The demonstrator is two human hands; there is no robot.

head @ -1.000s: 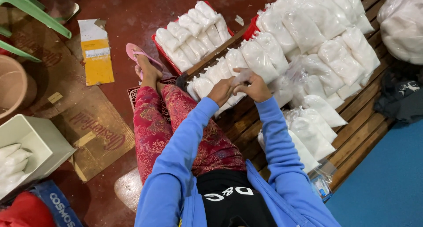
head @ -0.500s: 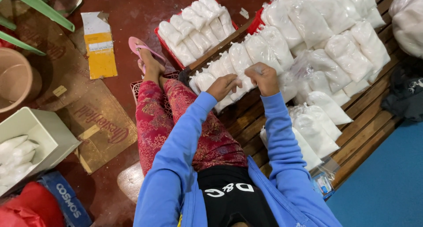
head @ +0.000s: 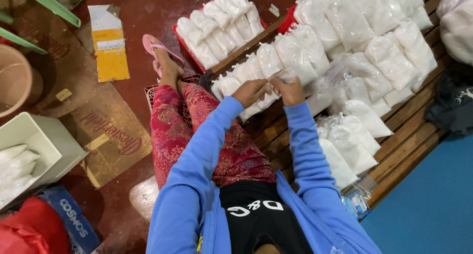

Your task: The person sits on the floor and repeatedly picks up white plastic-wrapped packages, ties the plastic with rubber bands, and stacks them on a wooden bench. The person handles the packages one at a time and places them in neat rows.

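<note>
Both hands meet over one small clear bag of white powder [head: 274, 81] at the near edge of the wooden table [head: 409, 140]. Left hand [head: 251, 92] is curled around the bag's neck, fingers closed on it; right hand [head: 289, 90] pinches the twisted top, also closed. By the look of it the bag's mouth is being twisted or tied; a firm hold on the neck seems needed so nothing spills. Filled bags [head: 354, 42] lie in rows across the table toward its far edge. A red tray [head: 189, 49] of more bags sits on the floor, beside a foot in a pink sandal [head: 160, 49]. Flattened cardboard [head: 106, 131] lies further off.
</note>
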